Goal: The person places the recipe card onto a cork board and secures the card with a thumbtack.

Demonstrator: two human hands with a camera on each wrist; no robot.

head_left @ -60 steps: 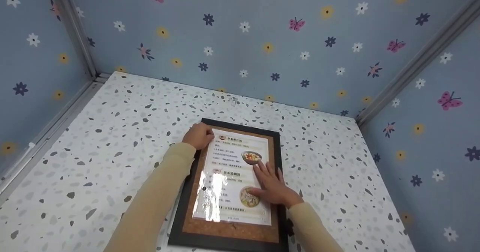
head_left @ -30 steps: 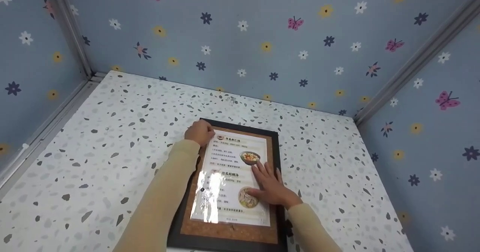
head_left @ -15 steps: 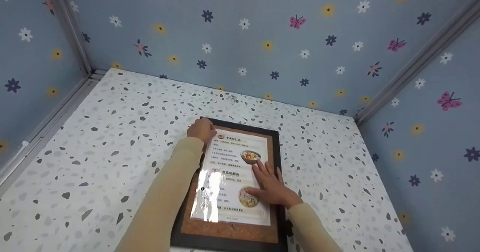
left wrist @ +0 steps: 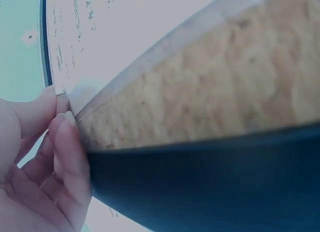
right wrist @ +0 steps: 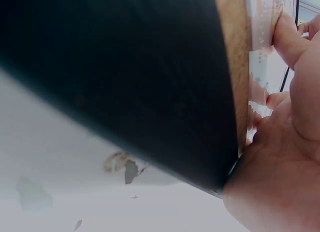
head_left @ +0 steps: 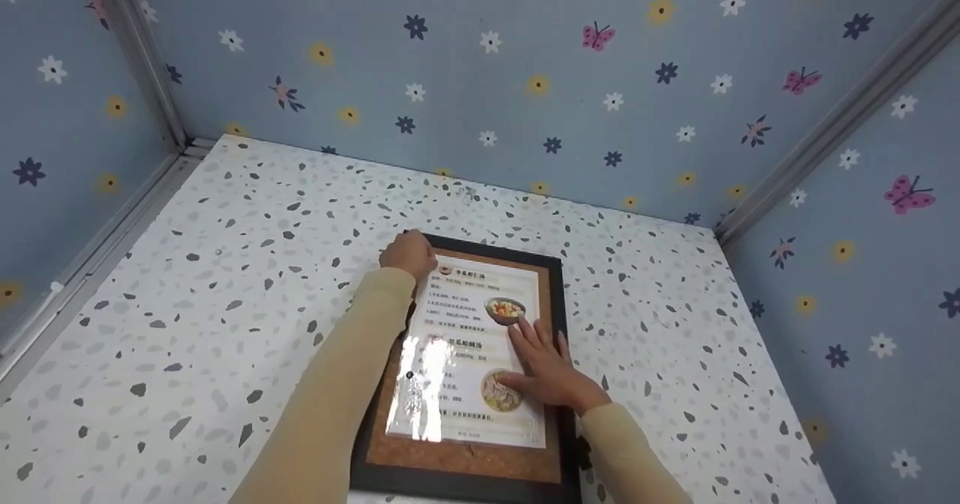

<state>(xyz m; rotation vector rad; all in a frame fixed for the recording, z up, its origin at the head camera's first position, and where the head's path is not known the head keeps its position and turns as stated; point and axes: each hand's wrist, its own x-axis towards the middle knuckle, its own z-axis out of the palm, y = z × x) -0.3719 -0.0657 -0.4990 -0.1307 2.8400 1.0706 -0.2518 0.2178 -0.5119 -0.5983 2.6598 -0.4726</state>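
A laminated recipe sheet (head_left: pixel 480 331) with two pictures of soup lies on a black-framed corkboard (head_left: pixel 465 459). My left hand (head_left: pixel 409 255) is at the board's upper left corner. In the left wrist view, its thumb and forefinger pinch a thin pin (left wrist: pixel 61 94) by the sheet's corner; the fingers mostly cover it. My right hand (head_left: pixel 551 373) rests with spread, mostly straight fingers on the sheet's right side, its thumb over the lower soup picture. A small black dot (head_left: pixel 409 375) shows on the sheet's left part; I cannot tell what it is.
The board lies on a white table (head_left: pixel 225 264) with grey speckles. Blue panels (head_left: pixel 487 69) with flowers and butterflies rise behind and on both sides. Grey metal posts (head_left: pixel 139 54) join them at the corners. A dark thing (head_left: pixel 583 451) shows partly beside the right sleeve.
My left hand has shifted slightly up and right, closer to the sheet's upper left corner. The right hand stays in place on the sheet.
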